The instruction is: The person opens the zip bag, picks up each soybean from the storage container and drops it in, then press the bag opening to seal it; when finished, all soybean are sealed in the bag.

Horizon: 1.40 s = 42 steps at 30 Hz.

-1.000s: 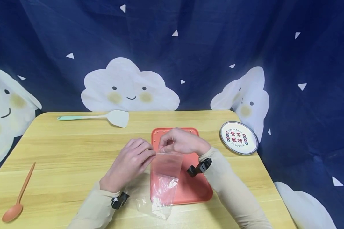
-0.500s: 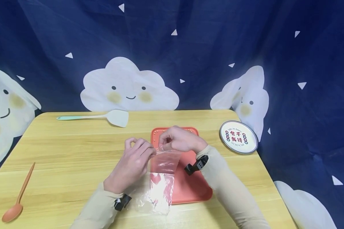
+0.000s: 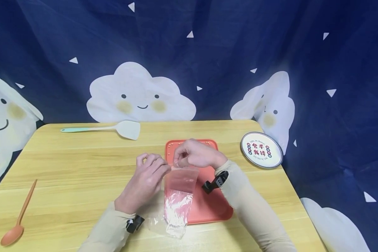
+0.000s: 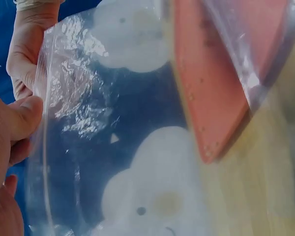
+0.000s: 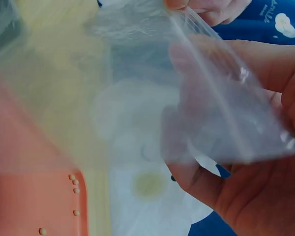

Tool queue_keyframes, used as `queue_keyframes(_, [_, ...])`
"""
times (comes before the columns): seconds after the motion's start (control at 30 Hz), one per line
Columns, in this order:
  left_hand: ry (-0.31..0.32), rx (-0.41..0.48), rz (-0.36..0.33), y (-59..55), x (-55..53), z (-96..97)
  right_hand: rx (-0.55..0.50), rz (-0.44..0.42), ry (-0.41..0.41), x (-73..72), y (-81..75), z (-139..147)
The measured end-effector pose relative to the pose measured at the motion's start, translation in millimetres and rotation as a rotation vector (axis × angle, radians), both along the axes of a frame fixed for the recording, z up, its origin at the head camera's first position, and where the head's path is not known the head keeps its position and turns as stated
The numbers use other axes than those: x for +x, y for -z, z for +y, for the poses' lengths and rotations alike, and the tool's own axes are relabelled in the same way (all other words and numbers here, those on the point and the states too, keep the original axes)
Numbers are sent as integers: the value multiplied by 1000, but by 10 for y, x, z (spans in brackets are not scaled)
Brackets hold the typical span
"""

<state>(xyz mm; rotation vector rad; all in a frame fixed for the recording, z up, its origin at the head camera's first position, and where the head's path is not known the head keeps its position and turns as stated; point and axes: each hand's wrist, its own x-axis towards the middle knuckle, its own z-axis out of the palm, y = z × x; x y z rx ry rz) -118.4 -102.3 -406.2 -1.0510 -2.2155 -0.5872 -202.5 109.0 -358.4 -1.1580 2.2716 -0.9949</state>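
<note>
A clear zip bag [image 3: 179, 206] hangs from both hands over the coral-red tray [image 3: 208, 206], its lower end past the tray's near left side. At the bag's top edge, my left hand [image 3: 145, 182] pinches the plastic beside the zip strip, its thumb [image 4: 27, 118] showing in the left wrist view. My right hand [image 3: 200, 154] grips the same top edge just to the right, over the tray's far half. Through the film in the right wrist view, its curled fingers [image 5: 187, 118] look hazy. Several small beige beans or beads [image 5: 76, 213] lie along the tray's far end.
A white spatula with a mint handle [image 3: 127, 130] lies at the table's far edge. An orange spoon [image 3: 14, 234] is at the near left. On the right stands a round plate with printed characters [image 3: 261, 149]. A dark blue cloud-print cloth [image 3: 214, 52] hangs behind the table [image 3: 82, 168].
Both hands stay at the bag's top edge with only slight shifts. The bag's hanging part has swung a little and its folds have changed.
</note>
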Motion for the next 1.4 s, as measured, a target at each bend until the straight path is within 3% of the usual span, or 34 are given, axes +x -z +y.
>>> queue_keyframes(0.1, [-8, 2, 21, 14, 2, 17, 18, 36, 9, -11, 0, -14])
queue_keyframes(0.23, [-3, 2, 57, 32, 25, 22, 32, 65, 94, -58, 9, -14])
queue_keyframes(0.33, [27, 2, 74, 42, 42, 26, 36, 30, 160, -99, 19, -8])
queue_keyframes(0.6, [86, 23, 116, 36, 71, 44, 52, -35, 211, -171, 6, -33])
queue_keyframes(0.8, [108, 40, 84, 19, 132, 58, 107, 67, 295, -208, -10, -26])
queue_keyframes(1.1, [125, 59, 144, -73, 233, 104, 168, 141, 433, -213, -1, -31])
queue_keyframes(1.4, [87, 48, 154, -118, 311, 102, 268, 257, 588, -211, 2, -12])
